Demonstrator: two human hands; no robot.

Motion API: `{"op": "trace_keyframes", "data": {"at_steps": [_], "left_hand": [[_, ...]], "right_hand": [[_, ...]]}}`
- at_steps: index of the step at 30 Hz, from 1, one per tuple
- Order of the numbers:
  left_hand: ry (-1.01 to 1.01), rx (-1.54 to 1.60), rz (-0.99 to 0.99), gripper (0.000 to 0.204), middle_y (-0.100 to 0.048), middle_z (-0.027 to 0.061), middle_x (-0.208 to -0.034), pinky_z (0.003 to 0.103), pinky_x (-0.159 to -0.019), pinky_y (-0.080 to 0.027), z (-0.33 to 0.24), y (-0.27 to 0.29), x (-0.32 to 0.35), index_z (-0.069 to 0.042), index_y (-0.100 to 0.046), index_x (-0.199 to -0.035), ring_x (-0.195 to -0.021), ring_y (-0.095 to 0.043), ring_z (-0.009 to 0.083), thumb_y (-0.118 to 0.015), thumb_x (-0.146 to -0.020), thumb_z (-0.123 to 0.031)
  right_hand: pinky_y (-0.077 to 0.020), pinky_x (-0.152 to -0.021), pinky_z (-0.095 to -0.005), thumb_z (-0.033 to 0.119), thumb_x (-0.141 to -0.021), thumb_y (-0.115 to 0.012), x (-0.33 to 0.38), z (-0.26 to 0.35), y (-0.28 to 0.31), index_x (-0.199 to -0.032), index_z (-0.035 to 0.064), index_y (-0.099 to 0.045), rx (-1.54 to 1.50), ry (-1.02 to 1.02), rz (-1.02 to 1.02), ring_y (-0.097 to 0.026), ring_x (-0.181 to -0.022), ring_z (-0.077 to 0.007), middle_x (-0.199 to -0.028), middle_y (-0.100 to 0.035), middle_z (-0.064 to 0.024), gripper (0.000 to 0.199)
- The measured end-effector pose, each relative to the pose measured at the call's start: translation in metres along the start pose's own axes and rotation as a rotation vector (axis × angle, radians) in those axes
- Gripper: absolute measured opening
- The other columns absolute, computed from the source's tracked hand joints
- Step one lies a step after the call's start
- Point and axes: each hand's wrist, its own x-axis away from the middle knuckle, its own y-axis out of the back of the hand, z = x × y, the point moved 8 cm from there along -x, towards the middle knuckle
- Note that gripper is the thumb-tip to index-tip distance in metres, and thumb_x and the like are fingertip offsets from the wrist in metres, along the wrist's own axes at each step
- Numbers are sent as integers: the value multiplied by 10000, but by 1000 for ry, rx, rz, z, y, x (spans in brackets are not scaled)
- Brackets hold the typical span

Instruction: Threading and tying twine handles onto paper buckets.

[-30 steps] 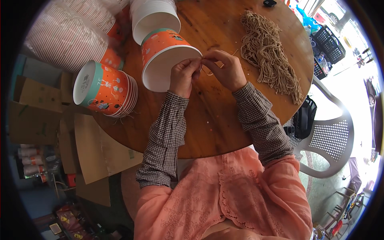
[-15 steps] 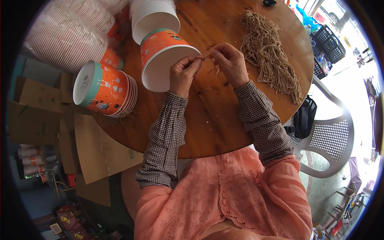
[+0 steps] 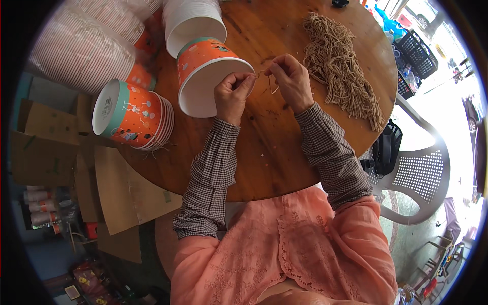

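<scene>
An orange paper bucket [image 3: 207, 84] with a white inside and a teal base lies tilted on the table, its opening toward me. At the right of its rim my left hand [image 3: 231, 97] is closed in a pinch, thumb against forefinger. My right hand [image 3: 291, 83], a short way to the right, pinches a thin tan string [image 3: 273, 87]. One end of it hangs below the fingers, and a fine stretch seems to run toward the left hand. What lies inside the left pinch is too small to see fully.
A heap of tan strings [image 3: 341, 71] lies at the right of the round wooden table [image 3: 264, 168]. Nested orange buckets [image 3: 137, 114] with string ends rest at the left edge. Wrapped bucket stacks [image 3: 84, 48] stand far left, cardboard boxes [image 3: 134, 193] below. A plastic chair [image 3: 417, 175] stands right.
My hands have drawn slightly apart, opening a small gap between the fingertips. More of the string's loose end shows under the right hand. The buckets stay nearly in place.
</scene>
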Motion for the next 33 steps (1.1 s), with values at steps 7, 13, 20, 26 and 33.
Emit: {"op": "trace_keyframes", "data": {"at_steps": [7,13,20,26,33], "left_hand": [[-368,-347,-185,182,-617,7,-749,235,-594,-463,-23,7,5,3,-652,-878,-638,-544,93,-672,-885,-178],[-189,-392,-49,355,-586,27,-721,297,-561,-452,3,-3,9,-18,-654,-826,-618,-532,129,-578,-941,-345],[395,623,85,266,-611,11,-895,254,-673,-446,42,-36,23,-64,-617,-996,-742,-538,92,-487,-984,-295],[434,654,118,166,-624,17,-936,242,-710,-441,49,-33,18,-84,-611,-1021,-808,-562,101,-538,-946,-213],[544,818,284,190,-608,31,-1006,268,-802,-486,54,-39,21,-60,-572,-1074,-949,-589,131,-553,-927,-180]], "right_hand": [[-445,-445,-265,144,-952,-476,9,-6,-13,-988,-6,-475,-140,-339,207,-566,-505,-132,-693,-621,-80,155],[-466,-466,-269,145,-953,-482,11,2,-15,-984,3,-487,-83,-196,152,-590,-538,-139,-699,-615,-94,146],[-526,-585,-323,133,-931,-515,20,14,-18,-998,6,-506,-7,-80,116,-656,-642,-213,-741,-648,-129,143],[-532,-614,-370,136,-902,-540,26,21,-22,-945,13,-528,164,-44,173,-672,-688,-309,-757,-654,-172,130],[-515,-585,-428,137,-894,-531,35,33,-31,-1057,65,-472,305,142,189,-640,-671,-373,-728,-634,-172,188]]}}
